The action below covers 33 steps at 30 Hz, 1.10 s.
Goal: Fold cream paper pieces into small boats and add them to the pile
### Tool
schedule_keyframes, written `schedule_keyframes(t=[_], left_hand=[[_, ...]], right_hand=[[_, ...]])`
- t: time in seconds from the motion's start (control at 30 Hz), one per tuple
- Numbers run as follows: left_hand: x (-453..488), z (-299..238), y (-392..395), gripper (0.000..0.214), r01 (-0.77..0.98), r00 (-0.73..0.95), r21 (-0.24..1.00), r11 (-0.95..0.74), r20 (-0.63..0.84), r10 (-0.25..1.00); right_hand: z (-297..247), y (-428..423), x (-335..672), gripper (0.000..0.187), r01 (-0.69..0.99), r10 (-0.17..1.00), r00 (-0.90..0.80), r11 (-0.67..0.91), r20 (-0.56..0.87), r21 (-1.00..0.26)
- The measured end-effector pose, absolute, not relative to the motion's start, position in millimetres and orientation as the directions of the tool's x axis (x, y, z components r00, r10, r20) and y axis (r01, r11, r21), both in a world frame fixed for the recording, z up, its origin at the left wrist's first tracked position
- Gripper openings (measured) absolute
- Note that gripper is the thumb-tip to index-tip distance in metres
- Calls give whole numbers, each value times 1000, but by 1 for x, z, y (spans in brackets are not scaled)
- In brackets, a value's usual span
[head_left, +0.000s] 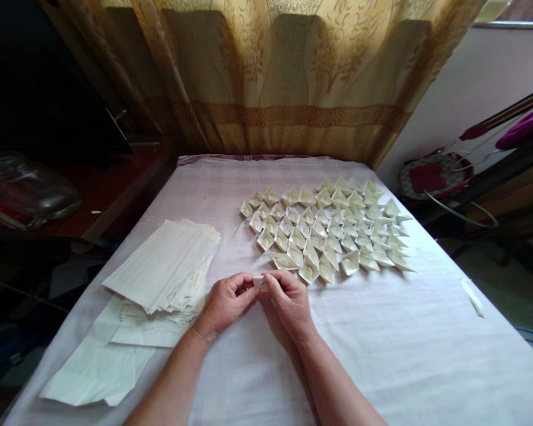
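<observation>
Between my two hands is a small folded piece of paper (258, 281), pale and mostly covered by fingers. My left hand (228, 302) pinches its left side with thumb and forefinger. On the other side, the thumb and fingers of my right hand (291, 299) close on its right edge. Just beyond my right hand, rows of folded paper boats (310, 269) cover the right middle of the table. To the left of my left hand lies a stack of lined paper sheets (164, 263), fanned unevenly.
A white cloth covers the table (382, 355). Under the stack, a larger creased sheet (98, 361) spreads toward the near left. A thin white scrap (472, 297) lies by the right edge. A gold curtain (288, 71) hangs behind; a bag (437, 174) is at the right.
</observation>
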State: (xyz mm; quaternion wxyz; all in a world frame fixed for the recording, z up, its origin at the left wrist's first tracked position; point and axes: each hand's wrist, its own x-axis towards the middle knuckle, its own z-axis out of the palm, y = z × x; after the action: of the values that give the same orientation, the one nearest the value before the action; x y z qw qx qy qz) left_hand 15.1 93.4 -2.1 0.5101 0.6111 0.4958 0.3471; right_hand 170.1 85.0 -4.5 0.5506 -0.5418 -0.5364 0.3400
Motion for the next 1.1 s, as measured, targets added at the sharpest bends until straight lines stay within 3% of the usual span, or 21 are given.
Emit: schedule_keyframes(t=[0.33,0.6,0.87,0.97,1.1], left_hand=[[17,-1,94,23,246,248,968,49,-112,962],[17,-3,93,21,293,274,956,20,-104,956],[18,6,97,20,100,254,986,137,-158,954],[17,7,97,24,32,263,982,185,-186,947],[16,8,97,29,59,277,978,200,-208,938]], right_hand=[[-5,84,167,21,222,953,232,144,196,-964],[-5,78,160,27,435,905,256,206,339,-877],[-6,81,168,37,207,974,160,125,160,-970],[-4,82,172,32,179,988,82,114,130,-977],[-4,81,171,28,190,988,105,89,110,-978]])
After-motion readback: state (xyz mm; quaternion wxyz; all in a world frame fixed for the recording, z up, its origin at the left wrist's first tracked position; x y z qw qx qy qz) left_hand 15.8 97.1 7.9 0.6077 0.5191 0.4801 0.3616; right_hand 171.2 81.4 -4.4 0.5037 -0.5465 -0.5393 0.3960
